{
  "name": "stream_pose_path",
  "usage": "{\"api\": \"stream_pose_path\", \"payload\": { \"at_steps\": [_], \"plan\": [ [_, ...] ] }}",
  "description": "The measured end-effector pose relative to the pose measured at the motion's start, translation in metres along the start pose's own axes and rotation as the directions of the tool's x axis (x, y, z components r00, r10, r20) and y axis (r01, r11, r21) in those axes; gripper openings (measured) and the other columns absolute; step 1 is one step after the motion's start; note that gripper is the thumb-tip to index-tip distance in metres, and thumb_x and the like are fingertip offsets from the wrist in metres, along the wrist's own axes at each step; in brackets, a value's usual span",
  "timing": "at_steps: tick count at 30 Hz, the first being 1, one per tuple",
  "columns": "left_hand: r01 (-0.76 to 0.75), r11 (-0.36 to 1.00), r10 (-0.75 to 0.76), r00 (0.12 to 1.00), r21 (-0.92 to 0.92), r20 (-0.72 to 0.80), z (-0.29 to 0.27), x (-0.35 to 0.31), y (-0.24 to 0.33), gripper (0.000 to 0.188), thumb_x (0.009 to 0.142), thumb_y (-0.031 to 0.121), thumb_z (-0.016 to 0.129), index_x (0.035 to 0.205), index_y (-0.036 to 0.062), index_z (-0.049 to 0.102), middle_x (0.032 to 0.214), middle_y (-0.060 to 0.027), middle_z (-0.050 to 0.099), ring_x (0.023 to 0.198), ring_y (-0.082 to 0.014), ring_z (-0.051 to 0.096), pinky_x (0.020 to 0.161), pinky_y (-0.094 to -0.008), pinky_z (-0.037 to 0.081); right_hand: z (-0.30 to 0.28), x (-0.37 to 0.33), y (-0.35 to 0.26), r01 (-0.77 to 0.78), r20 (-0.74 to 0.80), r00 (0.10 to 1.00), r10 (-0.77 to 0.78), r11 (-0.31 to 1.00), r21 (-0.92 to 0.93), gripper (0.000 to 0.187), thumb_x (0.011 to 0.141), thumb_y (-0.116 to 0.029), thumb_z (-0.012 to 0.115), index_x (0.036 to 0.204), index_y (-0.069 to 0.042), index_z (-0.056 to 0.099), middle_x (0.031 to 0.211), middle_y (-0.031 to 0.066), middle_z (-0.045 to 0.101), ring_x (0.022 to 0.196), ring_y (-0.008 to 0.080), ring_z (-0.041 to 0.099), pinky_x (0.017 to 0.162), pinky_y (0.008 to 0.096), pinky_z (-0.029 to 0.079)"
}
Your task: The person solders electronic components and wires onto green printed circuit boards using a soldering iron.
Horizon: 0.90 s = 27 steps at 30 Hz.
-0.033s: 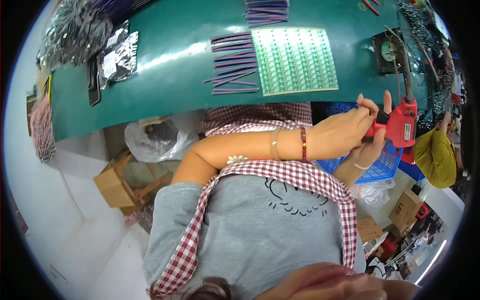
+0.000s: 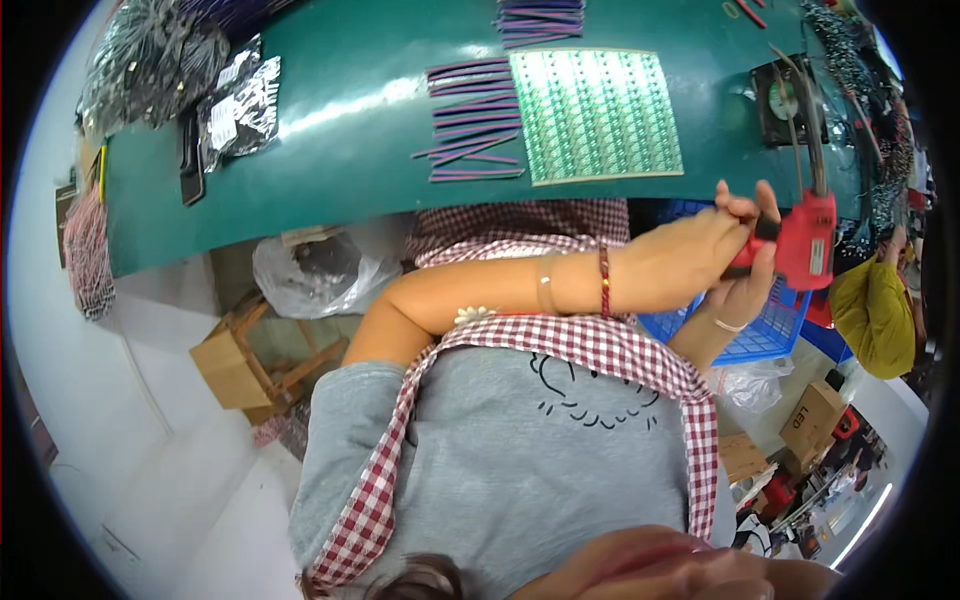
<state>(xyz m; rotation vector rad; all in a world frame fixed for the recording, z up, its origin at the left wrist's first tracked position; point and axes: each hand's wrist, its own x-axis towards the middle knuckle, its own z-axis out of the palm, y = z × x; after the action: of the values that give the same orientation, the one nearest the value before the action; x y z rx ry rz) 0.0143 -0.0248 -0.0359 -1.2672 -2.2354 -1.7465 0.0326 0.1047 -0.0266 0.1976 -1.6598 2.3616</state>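
A red soldering gun [image 2: 808,245] with a long metal barrel is at the right, just off the table's near edge, its tip pointing away from me. My right hand [image 2: 742,298] is closed around its handle from below, thumb up along the back. My left hand [image 2: 690,258] reaches across my body, its fingers curled against the gun's rear by a black part [image 2: 767,228]; the overlap hides exactly what they pinch. Beyond the barrel lies a dark square holder [image 2: 775,125] with a round piece in it. A green circuit board panel [image 2: 600,118] lies flat left of the gun.
Purple-and-black wires [image 2: 475,125] lie in rows beside the panel, with another bundle [image 2: 540,20] behind. Bagged parts [image 2: 240,110] sit at the table's left. A blue basket [image 2: 755,345] is below the gun. Dark wires [image 2: 850,60] line the right edge; a person in yellow [image 2: 875,315] is beyond.
The whole view has shifted slightly, with the table's things a little higher and further right. Both hands stay at the soldering gun, their grip looking the same.
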Motion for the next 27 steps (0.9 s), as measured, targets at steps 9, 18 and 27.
{"api": "stream_pose_path", "payload": {
  "at_steps": [9, 18, 27],
  "plan": [
    [0.450, 0.604, -0.262, 0.892, 0.658, -0.369, -0.153, -0.090, -0.032, 0.007, 0.081, 0.008, 0.068, 0.087, 0.0069, 0.064, 0.086, -0.0080, 0.060, 0.084, -0.0287, 0.057, 0.072, -0.0404, 0.049, -0.019, -0.010, 0.006, -0.121, -0.123, 0.984, 0.128, 0.991, 0.060, 0.049, 0.100, -0.027, 0.054, 0.136, 0.002, 0.041, 0.082, 0.0060, 0.053, 0.058, 0.0092, 0.046, 0.061, 0.0273, 0.043],
    [0.546, 0.514, -0.472, 0.824, 0.662, -0.313, -0.157, -0.100, -0.038, 0.009, 0.082, 0.012, 0.069, 0.087, 0.0090, 0.062, 0.089, -0.0038, 0.060, 0.089, -0.0262, 0.056, 0.079, -0.0387, 0.043, 0.013, -0.024, 0.007, -0.223, -0.119, 0.968, 0.221, 0.975, 0.000, 0.046, 0.099, -0.025, 0.053, 0.133, 0.004, 0.042, 0.075, 0.0054, 0.051, 0.053, 0.0082, 0.043, 0.056, 0.0250, 0.042],
    [0.464, 0.748, -0.308, 0.876, 0.474, -0.372, -0.161, -0.094, -0.038, 0.008, 0.083, 0.005, 0.069, 0.088, 0.0031, 0.063, 0.085, -0.0078, 0.060, 0.072, -0.0257, 0.063, 0.058, -0.0349, 0.050, 0.026, -0.036, 0.007, -0.315, -0.159, 0.941, 0.299, 0.945, -0.086, 0.048, 0.098, -0.031, 0.056, 0.130, 0.003, 0.045, 0.071, 0.0054, 0.051, 0.054, 0.0101, 0.044, 0.058, 0.0272, 0.043]
  ]
}}
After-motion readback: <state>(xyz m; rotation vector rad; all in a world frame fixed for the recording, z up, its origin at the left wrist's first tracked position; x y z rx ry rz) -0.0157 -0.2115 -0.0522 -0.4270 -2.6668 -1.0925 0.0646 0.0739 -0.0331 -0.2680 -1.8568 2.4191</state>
